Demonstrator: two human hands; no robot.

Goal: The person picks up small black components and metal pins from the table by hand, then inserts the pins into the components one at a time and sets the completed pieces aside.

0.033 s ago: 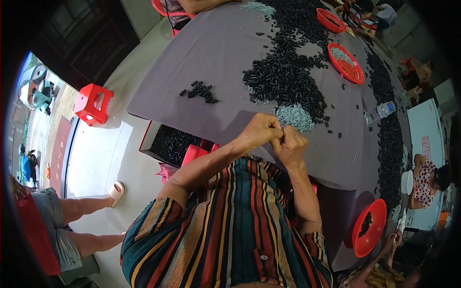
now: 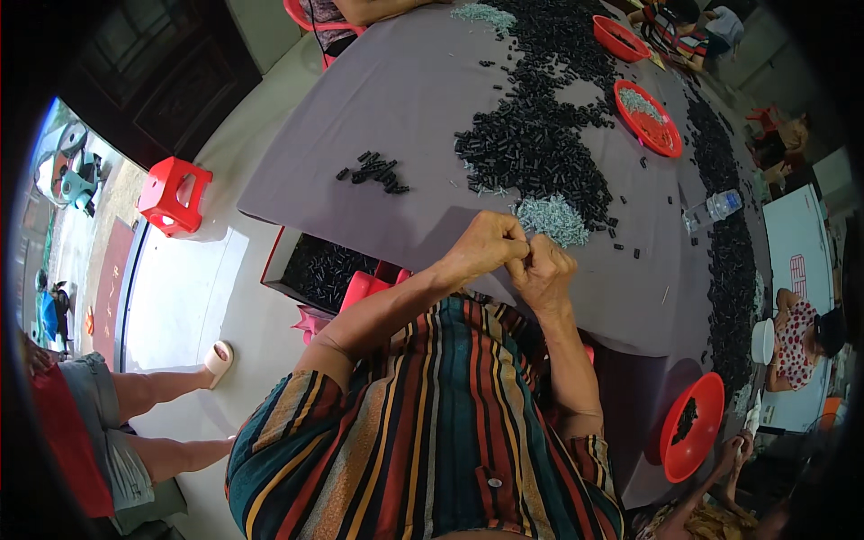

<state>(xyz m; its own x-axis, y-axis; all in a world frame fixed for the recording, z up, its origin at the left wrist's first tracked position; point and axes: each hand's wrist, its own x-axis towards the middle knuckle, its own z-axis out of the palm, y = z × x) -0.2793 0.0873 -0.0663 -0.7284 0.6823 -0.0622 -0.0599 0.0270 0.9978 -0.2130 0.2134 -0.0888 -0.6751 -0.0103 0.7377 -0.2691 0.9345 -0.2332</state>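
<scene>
At the table's near edge my left hand (image 2: 486, 244) and my right hand (image 2: 545, 272) meet, fingers curled in and fingertips pressed together. Whatever they pinch is too small or too well covered to make out. Just beyond them lies a heap of small pale blue-grey pieces (image 2: 553, 220). Behind that spreads a big pile of short black cylindrical parts (image 2: 531, 148). A small separate group of black parts (image 2: 374, 172) rests on the cloth to the left of my hands.
A grey cloth covers the table (image 2: 360, 108). Under its left edge stands a box (image 2: 315, 270) of black parts. Red bowls (image 2: 693, 427) sit to the right and far right, near a clear plastic bottle (image 2: 713, 211). A red stool (image 2: 175, 196) and a standing person (image 2: 99, 423) are at left.
</scene>
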